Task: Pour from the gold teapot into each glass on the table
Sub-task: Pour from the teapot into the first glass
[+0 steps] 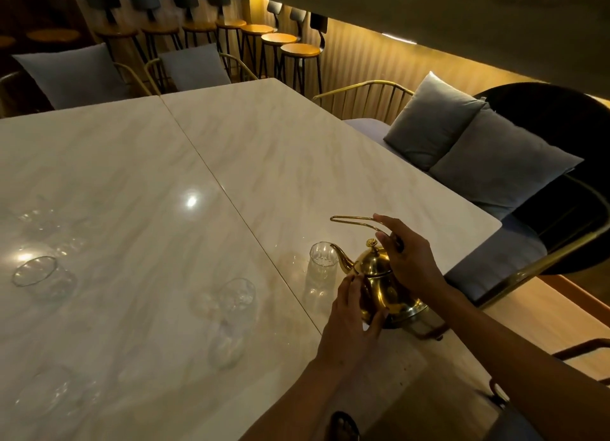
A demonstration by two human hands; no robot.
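The gold teapot (379, 283) is tilted to the left near the table's right edge, its curved spout over the rim of a tall clear glass (321, 269). My right hand (409, 259) grips the thin wire handle above the lid. My left hand (351, 315) cups the pot's belly from the near side. Another tall glass (232, 321) stands left of it in the middle. A low glass (41, 277) sits at the far left, and a further glass (49, 394) is dim at the lower left. I cannot see any liquid.
The white marble table (264, 150) has a seam running diagonally and a bright light reflection. Grey cushions (468, 150) lie on gold-framed chairs to the right. Bar stools (290, 50) line the back wall. A wooden floor shows at the lower right.
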